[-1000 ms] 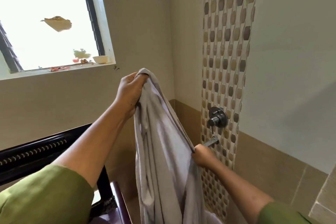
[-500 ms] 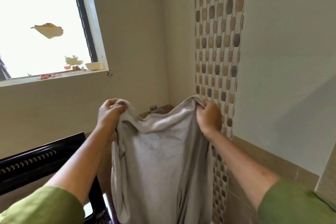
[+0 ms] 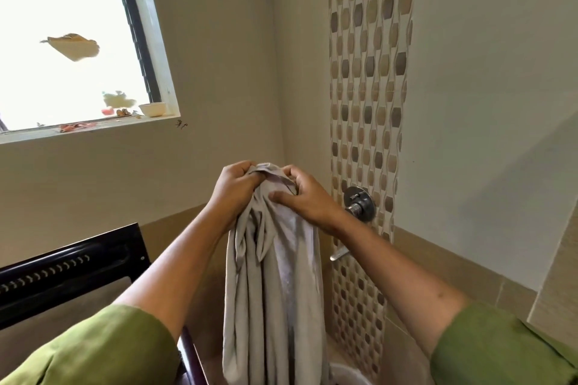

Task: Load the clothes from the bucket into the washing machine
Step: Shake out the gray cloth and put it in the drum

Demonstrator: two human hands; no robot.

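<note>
Both hands meet at chest height, the left hand (image 3: pixel 233 189) and the right hand (image 3: pixel 305 195) each with fingers curled tight round the bunched top of a grey garment (image 3: pixel 272 275), which hangs straight down between the forearms in long folds. Just behind the right wrist sits a chrome wall tap (image 3: pixel 359 205) on the mosaic tile strip (image 3: pixel 369 72). A dark raised lid (image 3: pixel 72 262) stands to the left, beneath the window (image 3: pixel 62 40). A pale rim (image 3: pixel 347 373) shows under the cloth.

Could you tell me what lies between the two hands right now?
In the head view, only the bunched top of the grey cloth, gripped by the left hand and right hand.
</note>
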